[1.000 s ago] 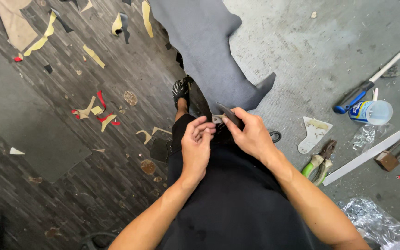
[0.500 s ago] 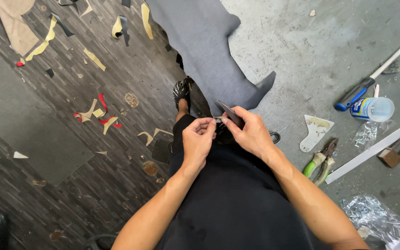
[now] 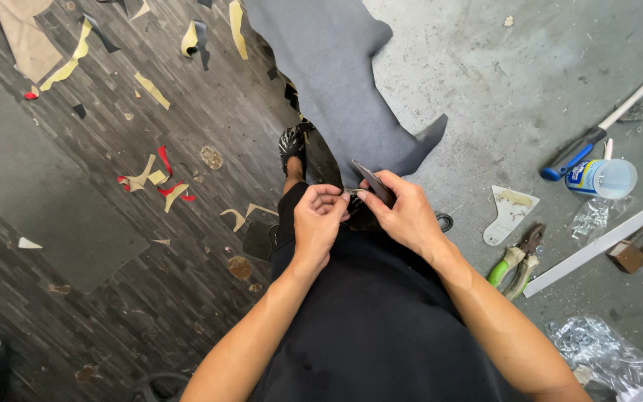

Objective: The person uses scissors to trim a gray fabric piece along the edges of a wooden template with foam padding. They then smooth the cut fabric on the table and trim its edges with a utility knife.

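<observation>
I look down at my lap in black trousers. My right hand (image 3: pixel 407 212) grips a small dark flat blade-like tool (image 3: pixel 372 181) that points up and away. My left hand (image 3: pixel 319 217) is curled beside it, fingertips pinching at a small metal part between the two hands; that part is mostly hidden by my fingers. Both hands touch above my knee. A long grey sheet of material (image 3: pixel 336 71) stretches away on the floor just beyond my hands, and my dark shoe (image 3: pixel 292 141) rests by its edge.
Right, on concrete: pliers with green handles (image 3: pixel 513 262), a white scraper (image 3: pixel 509 212), a clear plastic jar (image 3: pixel 600 179), a long white strip (image 3: pixel 597 246), a brown padlock (image 3: pixel 634 249), a bag of metal bits (image 3: pixel 597 346). Left: dark wood-pattern flooring with yellow and red scraps (image 3: pixel 154 179).
My hands have stayed together over my knee; my left fingers have shifted slightly at the small part. The view has drifted a little.
</observation>
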